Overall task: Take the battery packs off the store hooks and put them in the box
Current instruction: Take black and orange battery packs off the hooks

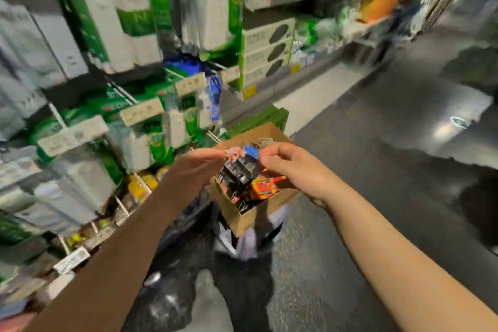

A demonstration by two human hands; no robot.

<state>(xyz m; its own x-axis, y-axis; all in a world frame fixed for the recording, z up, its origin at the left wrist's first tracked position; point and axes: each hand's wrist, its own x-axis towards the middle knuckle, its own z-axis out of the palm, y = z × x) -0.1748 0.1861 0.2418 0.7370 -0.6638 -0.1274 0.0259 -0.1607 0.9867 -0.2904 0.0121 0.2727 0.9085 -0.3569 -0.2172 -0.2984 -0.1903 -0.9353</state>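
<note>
Head view, blurred, left hand (188, 167) and right hand (285, 170) at frame centre, each pinching the top edge of a battery pack (239, 163), held over the open cardboard box (253, 219), more packs (266, 186) inside, store hooks (126, 94) at left.

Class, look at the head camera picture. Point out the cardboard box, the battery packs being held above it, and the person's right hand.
cardboard box (244, 219): head view, on its bare front wall.
battery packs (240, 167): head view, on the dark pack's face.
right hand (289, 170): head view, on the back of the hand.

Stocked store shelves (269, 43) left — glossy dark floor (390, 121) right.
</note>
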